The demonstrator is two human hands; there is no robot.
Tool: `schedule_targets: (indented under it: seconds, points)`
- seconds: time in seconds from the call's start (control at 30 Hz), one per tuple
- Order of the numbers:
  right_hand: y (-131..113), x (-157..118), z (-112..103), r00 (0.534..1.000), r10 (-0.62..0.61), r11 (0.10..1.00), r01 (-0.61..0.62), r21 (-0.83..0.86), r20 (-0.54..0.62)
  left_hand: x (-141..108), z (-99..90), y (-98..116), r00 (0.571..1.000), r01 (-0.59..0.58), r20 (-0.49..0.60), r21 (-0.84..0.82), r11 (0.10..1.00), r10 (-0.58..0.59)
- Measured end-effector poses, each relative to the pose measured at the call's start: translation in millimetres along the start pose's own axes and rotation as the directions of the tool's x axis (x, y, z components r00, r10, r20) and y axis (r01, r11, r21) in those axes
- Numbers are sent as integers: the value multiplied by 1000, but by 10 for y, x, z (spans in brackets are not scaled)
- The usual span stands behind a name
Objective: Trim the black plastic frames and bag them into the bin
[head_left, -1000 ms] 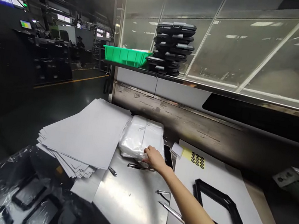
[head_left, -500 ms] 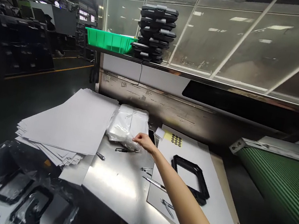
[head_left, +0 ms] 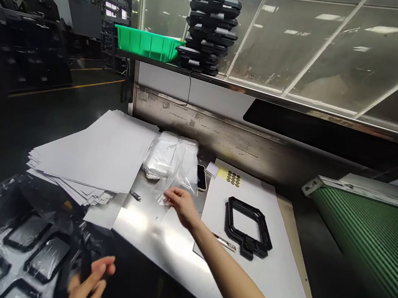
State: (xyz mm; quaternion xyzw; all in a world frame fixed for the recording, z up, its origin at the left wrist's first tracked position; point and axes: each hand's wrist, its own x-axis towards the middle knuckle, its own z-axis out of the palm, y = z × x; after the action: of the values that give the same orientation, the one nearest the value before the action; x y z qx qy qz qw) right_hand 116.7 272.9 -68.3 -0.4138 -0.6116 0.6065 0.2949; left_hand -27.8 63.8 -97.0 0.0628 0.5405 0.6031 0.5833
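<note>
My right hand (head_left: 182, 208) pinches the edge of a clear plastic bag (head_left: 185, 169), which stretches from a pile of folded bags (head_left: 161, 155) on the metal table. At the lower left, my left hand (head_left: 89, 287) is raised with its fingers loosely bent and apart, holding nothing. Beside it, black frame-shaped parts (head_left: 49, 256) lie under clear plastic film. A black octagonal frame (head_left: 249, 244) rests on a white sheet to the right of my right arm.
A stack of white paper (head_left: 97, 148) covers the table's left side. Nearby are a small dark tool (head_left: 135, 195), a phone (head_left: 202, 177) and a yellow label sheet (head_left: 223, 174). A green ribbed conveyor (head_left: 370, 236) runs at right. Above stand a green bin (head_left: 147, 45) and stacked black parts (head_left: 211, 35).
My right hand has drawn the clear bag from the pile toward me. My left hand has risen into view at the lower left. The camera view has shifted slightly.
</note>
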Motion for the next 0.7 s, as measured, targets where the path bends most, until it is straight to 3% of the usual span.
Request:
schedule_targets:
  seconds: [0.13, 0.23, 0.37, 0.53, 0.7]
  points:
    - [2, -594, 591, 982, 21, 993, -43, 113, 187, 23, 196, 75, 998, 26, 65, -38, 999, -23]
    - [15, -954, 814, 968, 30, 988, -67, 139, 251, -51, 169, 94, 996, 57, 72, -49, 997, -54]
    - [68, -1188, 885, 980, 10, 967, -61, 249, 200, -213, 43, 105, 993, 115, 37, -60, 992, -113]
    - [135, -1164, 825, 991, 75, 862, -121, 492, 112, -288, -168, 140, 995, 79, -57, -91, 993, -84]
    - [242, -1073, 894, 970, 157, 872, -225, 434, 188, -320, -564, 84, 986, 12, -165, -64, 998, -23]
